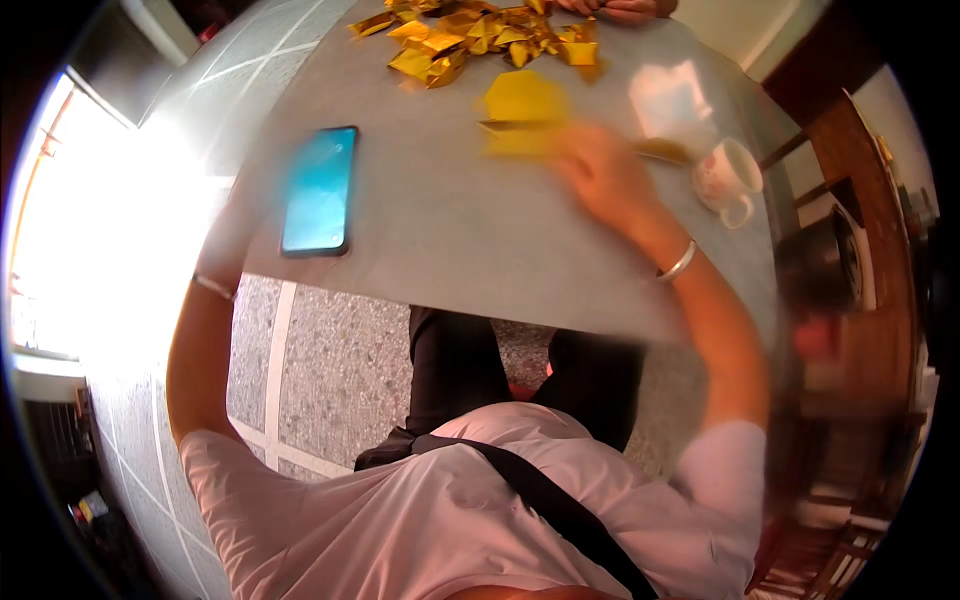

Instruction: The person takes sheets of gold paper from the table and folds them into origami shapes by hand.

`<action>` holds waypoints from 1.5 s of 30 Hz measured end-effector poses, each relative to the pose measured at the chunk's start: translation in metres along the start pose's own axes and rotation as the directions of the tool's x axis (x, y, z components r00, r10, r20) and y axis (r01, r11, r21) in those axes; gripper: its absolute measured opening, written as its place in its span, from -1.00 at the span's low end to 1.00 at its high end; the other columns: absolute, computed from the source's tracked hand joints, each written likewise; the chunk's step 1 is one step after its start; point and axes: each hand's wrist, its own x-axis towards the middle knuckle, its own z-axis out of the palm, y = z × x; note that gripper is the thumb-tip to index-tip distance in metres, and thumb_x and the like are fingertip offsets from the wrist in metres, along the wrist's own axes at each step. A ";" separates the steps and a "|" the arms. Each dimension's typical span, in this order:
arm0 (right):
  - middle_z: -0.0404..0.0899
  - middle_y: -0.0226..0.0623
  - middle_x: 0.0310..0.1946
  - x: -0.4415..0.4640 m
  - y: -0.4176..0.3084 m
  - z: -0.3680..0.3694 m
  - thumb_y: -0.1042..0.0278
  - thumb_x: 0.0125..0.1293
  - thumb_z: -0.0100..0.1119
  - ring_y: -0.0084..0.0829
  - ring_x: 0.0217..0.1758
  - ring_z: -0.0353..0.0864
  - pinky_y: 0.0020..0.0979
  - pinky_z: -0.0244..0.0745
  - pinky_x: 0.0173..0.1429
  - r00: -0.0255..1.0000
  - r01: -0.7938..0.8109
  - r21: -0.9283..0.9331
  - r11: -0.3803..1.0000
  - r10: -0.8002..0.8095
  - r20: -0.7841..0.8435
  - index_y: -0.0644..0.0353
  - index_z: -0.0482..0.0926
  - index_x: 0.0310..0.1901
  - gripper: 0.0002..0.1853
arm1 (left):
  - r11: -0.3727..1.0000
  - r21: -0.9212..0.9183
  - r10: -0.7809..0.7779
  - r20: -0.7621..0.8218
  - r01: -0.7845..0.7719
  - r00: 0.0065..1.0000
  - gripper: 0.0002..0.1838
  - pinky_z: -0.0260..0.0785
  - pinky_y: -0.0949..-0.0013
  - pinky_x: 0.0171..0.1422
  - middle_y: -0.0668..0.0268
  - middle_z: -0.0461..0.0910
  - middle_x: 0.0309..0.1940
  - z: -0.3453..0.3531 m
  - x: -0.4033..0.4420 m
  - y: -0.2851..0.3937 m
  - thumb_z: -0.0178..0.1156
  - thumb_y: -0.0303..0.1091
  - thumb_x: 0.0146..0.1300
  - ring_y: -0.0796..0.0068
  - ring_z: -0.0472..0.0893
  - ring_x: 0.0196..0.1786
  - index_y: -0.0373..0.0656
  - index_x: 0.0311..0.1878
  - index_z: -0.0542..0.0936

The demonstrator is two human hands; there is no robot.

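My right hand [605, 175] is smeared by motion over the right half of the table, its fingers curled at the edge of a sheet of yellow paper [515, 142]. That sheet is blurred where it meets the fingers. Just beyond it shows another yellow paper piece [522, 97], also blurred. My left hand [255, 190] is faint and washed out by glare near the table's left edge; its fingers cannot be made out. Closest to it lies a smartphone [320, 192] with a lit blue-green screen. Folded shiny gold paper pieces [470, 40] are heaped at the far side.
Another person's hands [610, 8] rest at the far edge of the grey table [430, 230]. On the right stand a patterned white cup [728, 178] and a blurred whitish packet [670, 100]. Wooden furniture [870, 180] and a dark pot [825, 262] are beyond the table's right side.
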 end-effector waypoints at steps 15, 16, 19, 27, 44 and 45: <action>0.49 -0.21 -0.44 -0.001 -0.014 -0.013 0.36 0.10 0.26 -0.19 -0.33 0.50 -0.25 0.40 -0.24 0.994 -0.106 0.162 0.981 0.104 0.022 0.18 0.60 -0.15 -0.75 | 0.731 0.592 0.390 0.048 -0.341 0.919 -0.45 0.39 0.34 -0.49 0.17 0.52 -0.61 0.002 -0.026 0.044 -0.16 0.14 0.39 0.41 0.53 -0.68 -0.25 -0.15 0.50; 0.49 -0.20 -0.45 -0.001 -0.013 -0.011 0.37 0.12 0.24 -0.19 -0.33 0.50 -0.25 0.40 -0.24 0.997 -0.079 0.160 0.984 0.082 -0.012 0.19 0.60 -0.17 -0.77 | 0.811 0.565 0.151 0.054 -0.155 0.987 -0.46 0.39 0.33 -0.49 0.16 0.52 -0.61 -0.002 -0.022 0.058 -0.14 0.13 0.38 0.41 0.54 -0.68 -0.25 -0.15 0.50; 0.48 -0.20 -0.46 -0.004 -0.006 -0.002 0.39 0.16 0.20 -0.19 -0.33 0.49 -0.26 0.40 -0.24 0.995 -0.017 0.144 0.989 0.031 -0.092 0.22 0.61 -0.21 -0.82 | 0.591 0.651 0.577 0.071 -0.476 0.814 -0.48 0.45 0.33 -0.36 0.13 0.56 -0.53 0.001 -0.022 0.018 -0.05 0.14 0.34 0.38 0.61 -0.50 -0.21 -0.11 0.51; 0.44 -0.22 -0.48 0.001 -0.005 -0.014 0.46 0.19 0.13 -0.21 -0.36 0.44 -0.28 0.38 -0.27 0.986 0.002 0.180 0.984 0.028 -0.164 0.25 0.60 -0.25 -0.88 | 0.889 0.207 0.442 -0.163 -0.408 0.882 -0.69 0.48 0.41 -0.20 0.31 0.59 -0.27 0.062 -0.049 0.159 0.17 -0.23 0.29 0.50 0.58 -0.26 -0.11 0.05 0.51; 0.47 -0.22 -0.45 -0.001 -0.007 -0.024 0.35 0.20 0.21 -0.29 -0.49 0.47 -0.34 0.39 -0.39 0.953 -0.041 0.257 0.966 0.115 -0.280 0.28 0.58 -0.19 -0.79 | 0.629 -0.769 0.332 0.131 -0.116 0.934 -0.69 0.43 0.44 0.02 0.23 0.54 -0.18 0.164 -0.023 0.210 -0.16 -0.33 0.46 0.54 0.51 -0.19 -0.30 0.12 0.40; 0.48 -0.22 -0.45 -0.001 -0.008 -0.024 0.32 0.21 0.22 -0.30 -0.51 0.47 -0.35 0.39 -0.40 0.953 -0.077 0.297 0.952 0.159 -0.259 0.29 0.58 -0.18 -0.77 | 0.626 -0.767 0.355 0.122 -0.138 0.927 -0.69 0.42 0.44 0.03 0.22 0.54 -0.17 0.166 -0.023 0.210 -0.17 -0.34 0.46 0.54 0.52 -0.18 -0.30 0.13 0.40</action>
